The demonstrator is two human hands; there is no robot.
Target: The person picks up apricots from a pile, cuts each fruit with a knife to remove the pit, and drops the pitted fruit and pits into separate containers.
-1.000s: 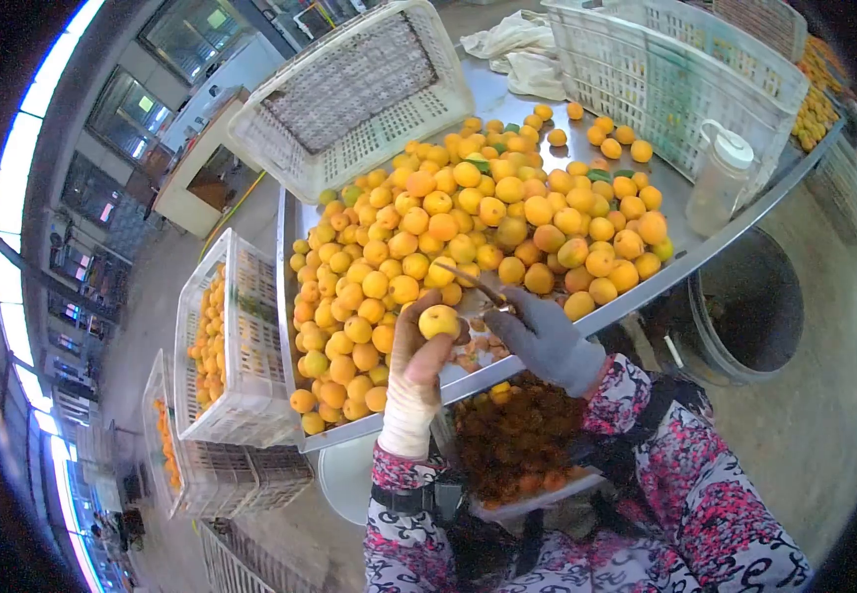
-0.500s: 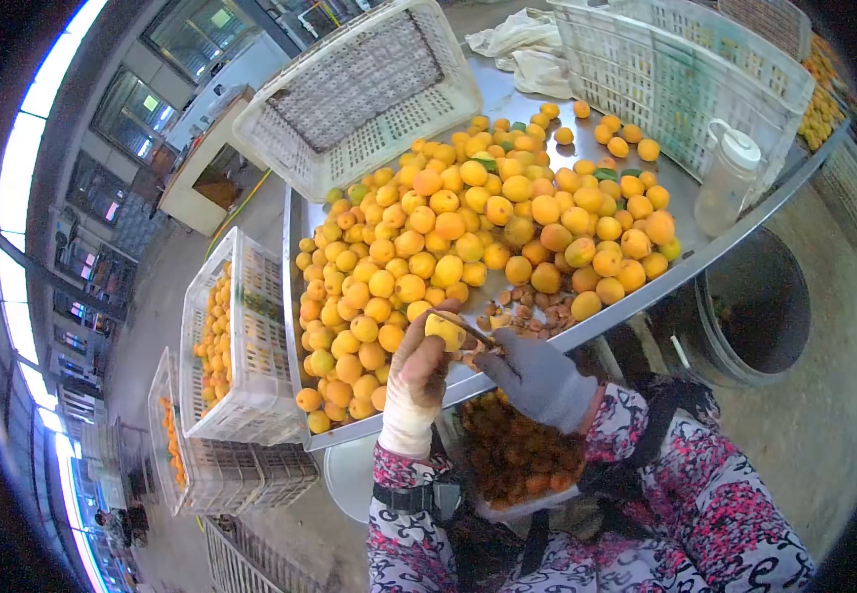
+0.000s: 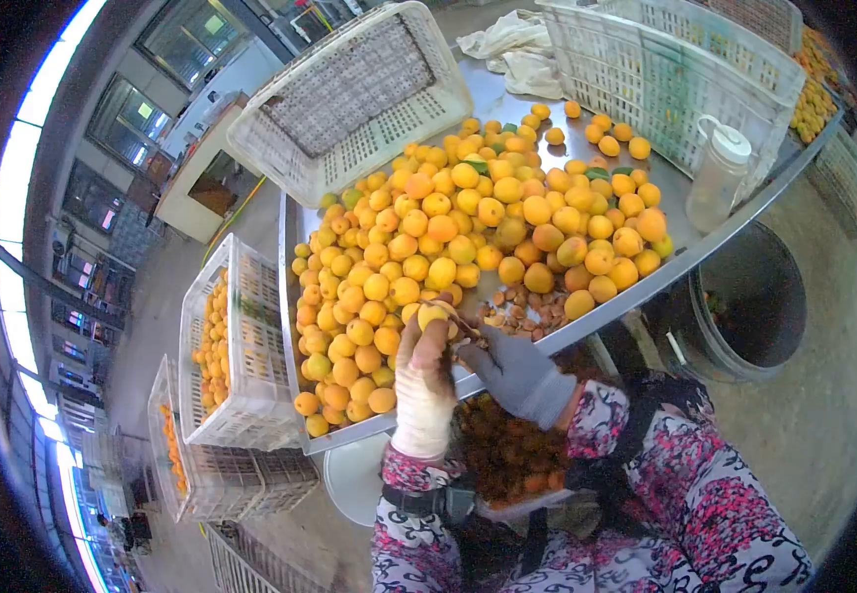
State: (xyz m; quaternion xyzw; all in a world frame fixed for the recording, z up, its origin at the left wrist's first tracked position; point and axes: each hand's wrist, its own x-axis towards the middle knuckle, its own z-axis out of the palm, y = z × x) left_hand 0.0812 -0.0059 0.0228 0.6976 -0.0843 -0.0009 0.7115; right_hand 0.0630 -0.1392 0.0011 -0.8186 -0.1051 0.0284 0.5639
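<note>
My left hand (image 3: 422, 364), with a white wrap over the wrist and bare fingertips, is closed around a yellow apricot (image 3: 432, 314) above the front edge of the table. Close against it, my right hand (image 3: 525, 378) in a grey glove grips a thin dark tool (image 3: 467, 330), whose tip meets the fruit; its exact kind cannot be made out. Just beyond my hands lies a scatter of brown apricot pits (image 3: 529, 312). A big heap of apricots (image 3: 404, 237) covers much of the metal table. Below my hands, a container holds darker orange fruit pieces (image 3: 512, 450).
A tipped white crate (image 3: 349, 104) stands behind the heap, another crate (image 3: 665, 84) at the back right beside a plastic jug (image 3: 720, 178). Crates of apricots (image 3: 236, 356) stand on the left. A dark bucket (image 3: 744, 306) is at the right, a white bucket (image 3: 357, 484) below the table.
My right hand has moved left, nearer to my left hand, and the tool is now mostly hidden between them. The apricot stays in my left hand. The view has shifted slightly.
</note>
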